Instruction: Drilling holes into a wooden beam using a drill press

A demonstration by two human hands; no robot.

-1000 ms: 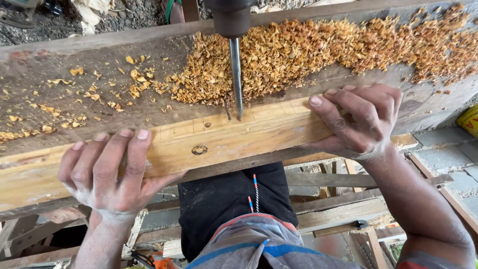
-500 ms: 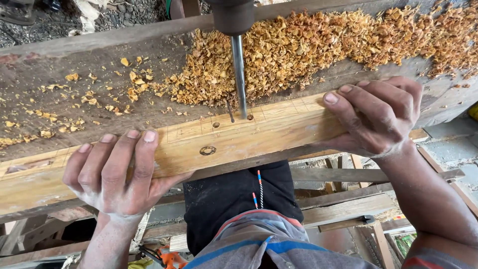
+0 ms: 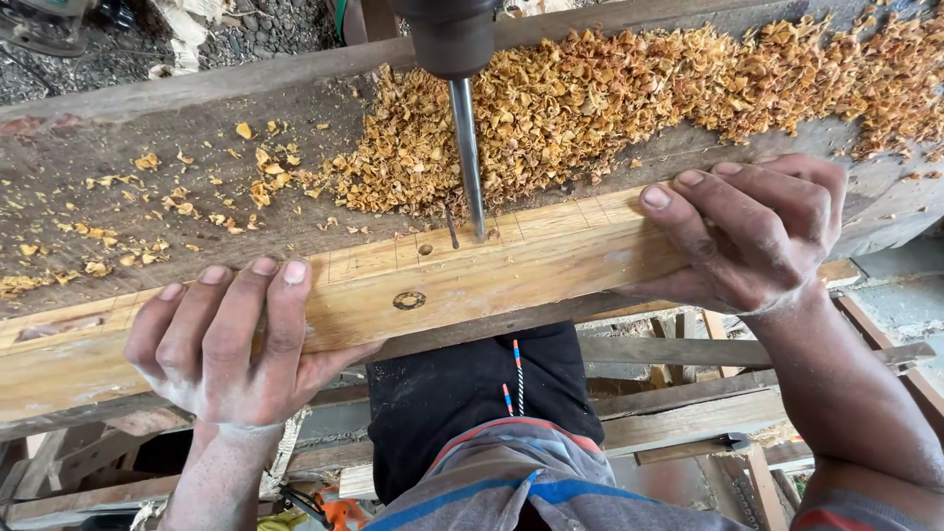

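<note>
Pale wooden beam (image 3: 511, 270) lies lengthwise along the near edge of a weathered grey bench (image 3: 147, 128), both hands pinning it. Left hand (image 3: 231, 344) wraps the beam from the near side, fingers (image 3: 258, 295) curled over its top face and clamped on it. Right hand (image 3: 752, 231) covers the beam's right stretch, fingers bent and pressed down on the wood. Between the hands a steel drill bit (image 3: 468, 157) drops from a dark chuck (image 3: 447, 34) at the top of view and meets the beam's top face near its far edge. Pencil lines rule that face into squares. One small drilled hole (image 3: 425, 249) sits just left of the bit; a round plugged spot (image 3: 409, 300) shows on the near face. Judging by this, one hole is done, the present one is in hand, and the ruled squares to the right remain undrilled. A thick drift of orange shavings (image 3: 629, 98) lies behind the bit, spreading right. Room: the bit stands well apart from both hands; the beam's near edge overhangs open space above lower timbers (image 3: 688, 413).
</note>
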